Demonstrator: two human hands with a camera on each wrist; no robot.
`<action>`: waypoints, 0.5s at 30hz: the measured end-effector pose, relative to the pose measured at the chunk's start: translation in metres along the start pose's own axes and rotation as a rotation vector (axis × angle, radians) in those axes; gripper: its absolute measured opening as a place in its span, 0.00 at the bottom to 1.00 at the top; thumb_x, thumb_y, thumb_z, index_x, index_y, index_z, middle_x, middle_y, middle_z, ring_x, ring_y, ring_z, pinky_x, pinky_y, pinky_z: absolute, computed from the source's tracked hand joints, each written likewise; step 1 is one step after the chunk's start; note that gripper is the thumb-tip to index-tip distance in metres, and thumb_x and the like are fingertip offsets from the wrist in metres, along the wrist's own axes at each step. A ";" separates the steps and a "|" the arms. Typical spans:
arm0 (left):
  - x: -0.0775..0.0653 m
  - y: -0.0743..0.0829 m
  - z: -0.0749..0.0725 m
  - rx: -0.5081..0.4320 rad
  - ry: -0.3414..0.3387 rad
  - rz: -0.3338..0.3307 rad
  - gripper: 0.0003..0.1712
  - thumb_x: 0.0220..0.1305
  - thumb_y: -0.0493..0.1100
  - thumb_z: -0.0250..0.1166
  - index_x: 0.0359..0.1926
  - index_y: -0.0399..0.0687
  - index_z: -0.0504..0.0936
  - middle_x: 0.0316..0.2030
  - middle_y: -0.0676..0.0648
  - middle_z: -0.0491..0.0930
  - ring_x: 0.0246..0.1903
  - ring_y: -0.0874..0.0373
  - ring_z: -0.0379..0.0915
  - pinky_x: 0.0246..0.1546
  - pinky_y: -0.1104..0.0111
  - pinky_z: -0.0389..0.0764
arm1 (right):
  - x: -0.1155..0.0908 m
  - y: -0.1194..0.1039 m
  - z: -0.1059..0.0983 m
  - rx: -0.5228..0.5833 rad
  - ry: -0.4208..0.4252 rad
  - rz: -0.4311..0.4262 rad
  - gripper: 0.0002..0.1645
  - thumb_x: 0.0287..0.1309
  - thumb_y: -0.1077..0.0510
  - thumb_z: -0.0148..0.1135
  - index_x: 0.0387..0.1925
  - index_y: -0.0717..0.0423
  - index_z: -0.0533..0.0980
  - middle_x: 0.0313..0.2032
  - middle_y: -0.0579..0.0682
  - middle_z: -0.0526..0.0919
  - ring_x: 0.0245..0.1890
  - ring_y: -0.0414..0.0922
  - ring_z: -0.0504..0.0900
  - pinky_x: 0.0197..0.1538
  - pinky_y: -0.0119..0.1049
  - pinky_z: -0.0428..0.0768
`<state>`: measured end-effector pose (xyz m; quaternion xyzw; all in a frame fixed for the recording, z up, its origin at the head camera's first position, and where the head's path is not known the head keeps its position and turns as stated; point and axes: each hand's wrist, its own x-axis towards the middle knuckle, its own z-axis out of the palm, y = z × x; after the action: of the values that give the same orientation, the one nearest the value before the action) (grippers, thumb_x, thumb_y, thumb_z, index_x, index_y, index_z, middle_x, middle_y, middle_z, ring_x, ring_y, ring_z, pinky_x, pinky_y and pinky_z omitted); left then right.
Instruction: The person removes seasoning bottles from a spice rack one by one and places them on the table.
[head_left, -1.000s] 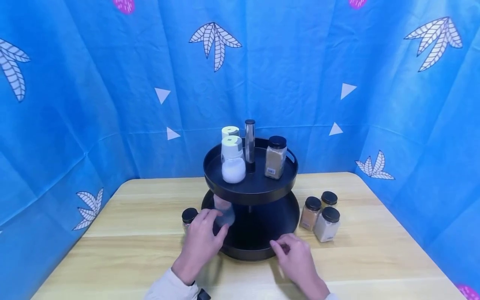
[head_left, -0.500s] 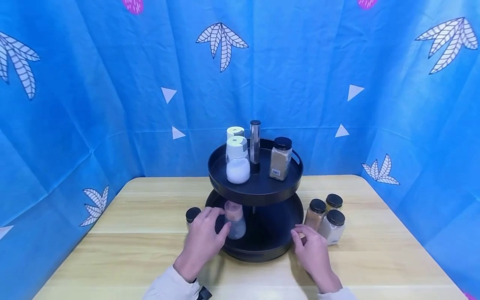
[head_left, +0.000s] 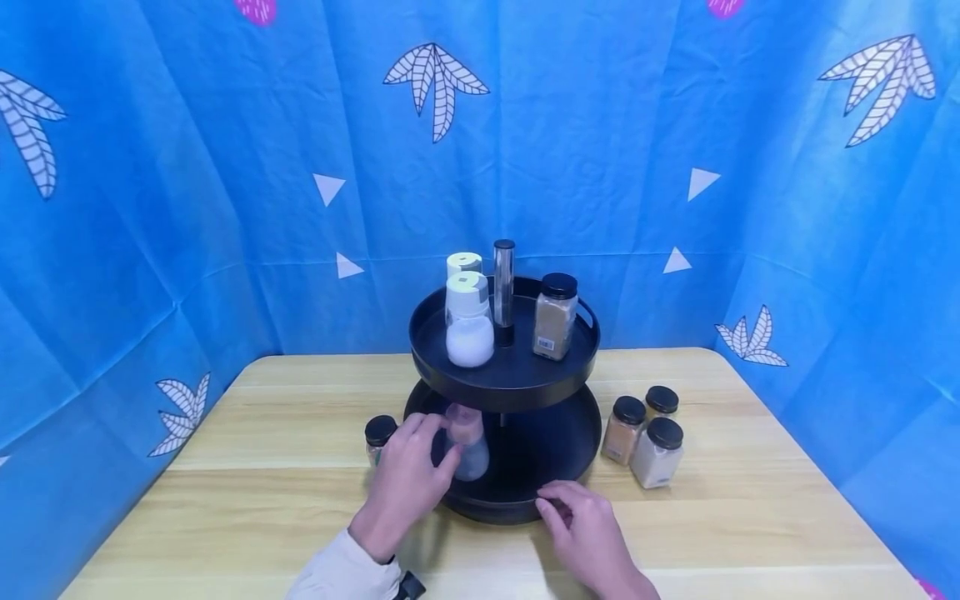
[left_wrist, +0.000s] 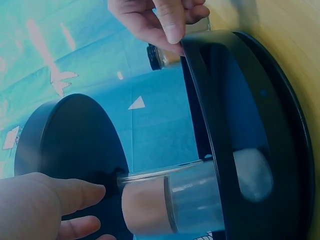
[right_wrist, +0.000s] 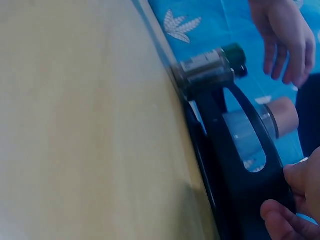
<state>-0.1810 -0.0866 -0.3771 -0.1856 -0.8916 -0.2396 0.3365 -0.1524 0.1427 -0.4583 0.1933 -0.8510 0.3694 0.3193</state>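
Observation:
On the lower tier of a black two-tier turntable (head_left: 504, 510) stands a bottle with a pinkish cap (head_left: 468, 454). My left hand (head_left: 408, 475) is beside this bottle, fingers parted and holding nothing; in the left wrist view the fingertips (left_wrist: 95, 192) stand short of the cap. At the turntable's front right, my right hand (head_left: 588, 529) pinches the lower tier's rim between thumb and fingers (right_wrist: 280, 220). The lower wall has an oval handle cutout (right_wrist: 252, 132), through which part of the bottle shows. The upper tier (head_left: 510, 392) hangs over the bottle.
On the upper tier are two white-capped shakers (head_left: 469, 333) and a black-lidded spice jar (head_left: 556, 321). Several black-lidded jars (head_left: 657, 454) stand on the table to the right. Another jar (head_left: 378, 433) stands left, partly behind my left hand. A blue curtain (head_left: 570, 167) hangs behind.
My right hand went right along the lower rim, then came back left to its front. The pink-capped bottle shifted right with the lower tier. My left hand stayed nearly still.

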 end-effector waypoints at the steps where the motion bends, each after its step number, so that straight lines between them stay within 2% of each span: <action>1: 0.000 0.000 0.000 -0.003 0.001 -0.003 0.15 0.47 0.38 0.75 0.36 0.39 0.81 0.32 0.44 0.78 0.33 0.50 0.77 0.33 0.58 0.80 | 0.000 0.002 -0.002 0.012 -0.002 0.022 0.11 0.44 0.70 0.73 0.30 0.54 0.83 0.33 0.45 0.85 0.29 0.32 0.79 0.30 0.22 0.78; 5: 0.000 0.000 0.000 -0.013 -0.026 -0.025 0.16 0.49 0.40 0.75 0.38 0.39 0.81 0.34 0.43 0.79 0.35 0.48 0.78 0.36 0.56 0.81 | 0.002 0.013 -0.009 0.041 0.020 0.071 0.10 0.46 0.72 0.71 0.29 0.56 0.82 0.33 0.48 0.85 0.26 0.30 0.77 0.27 0.23 0.78; 9: 0.002 0.002 0.002 -0.032 -0.106 -0.074 0.23 0.52 0.45 0.75 0.45 0.38 0.79 0.40 0.42 0.78 0.41 0.46 0.78 0.41 0.55 0.81 | 0.002 0.026 -0.011 0.076 0.053 0.101 0.11 0.46 0.74 0.70 0.29 0.57 0.82 0.35 0.50 0.85 0.26 0.30 0.78 0.27 0.22 0.78; 12: 0.003 0.002 0.005 -0.066 -0.176 -0.115 0.30 0.53 0.48 0.75 0.53 0.37 0.76 0.46 0.38 0.77 0.46 0.44 0.76 0.46 0.53 0.79 | 0.002 0.032 -0.008 0.132 0.060 0.122 0.11 0.46 0.74 0.69 0.29 0.57 0.81 0.35 0.50 0.85 0.26 0.31 0.79 0.28 0.22 0.79; 15: 0.005 0.003 0.011 -0.109 -0.216 -0.140 0.36 0.52 0.49 0.76 0.57 0.36 0.73 0.49 0.35 0.76 0.49 0.43 0.74 0.49 0.51 0.78 | 0.001 0.035 -0.004 0.201 0.066 0.127 0.12 0.47 0.75 0.69 0.28 0.56 0.81 0.35 0.50 0.85 0.26 0.33 0.80 0.28 0.24 0.80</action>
<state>-0.1886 -0.0776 -0.3799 -0.1657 -0.9191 -0.2890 0.2103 -0.1712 0.1688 -0.4734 0.1580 -0.8093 0.4784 0.3020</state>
